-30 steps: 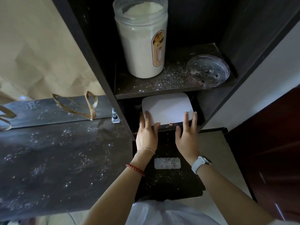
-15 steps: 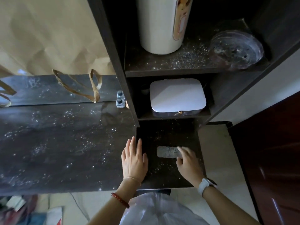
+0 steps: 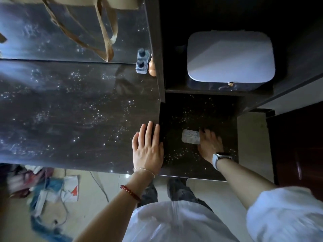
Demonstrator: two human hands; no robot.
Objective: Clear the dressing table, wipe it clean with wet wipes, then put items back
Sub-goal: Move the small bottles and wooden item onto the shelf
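The dark dressing table [image 3: 70,110] is speckled with white dust. My left hand [image 3: 148,147] lies flat near the table's front right corner, fingers apart, holding nothing. My right hand [image 3: 209,145] rests on the lower dark surface [image 3: 192,110] to the right, with its fingers on the right end of a small pale packet [image 3: 190,137] lying there. Whether the fingers grip the packet or only touch it is unclear. A white box [image 3: 230,56] with a small gold clasp sits on the shelf above.
A mirror [image 3: 52,32] stands behind the table and reflects tan bag handles. A small bottle [image 3: 141,66] and an orange object [image 3: 151,68] stand against the upright divider [image 3: 157,58]. Clutter and a cable [image 3: 52,193] lie on the floor at lower left. A dark red door [image 3: 300,145] is at right.
My hands left the white box on the shelf and came down. The left one settled flat on the table edge, the right one reached the pale packet. My view tilted downward.
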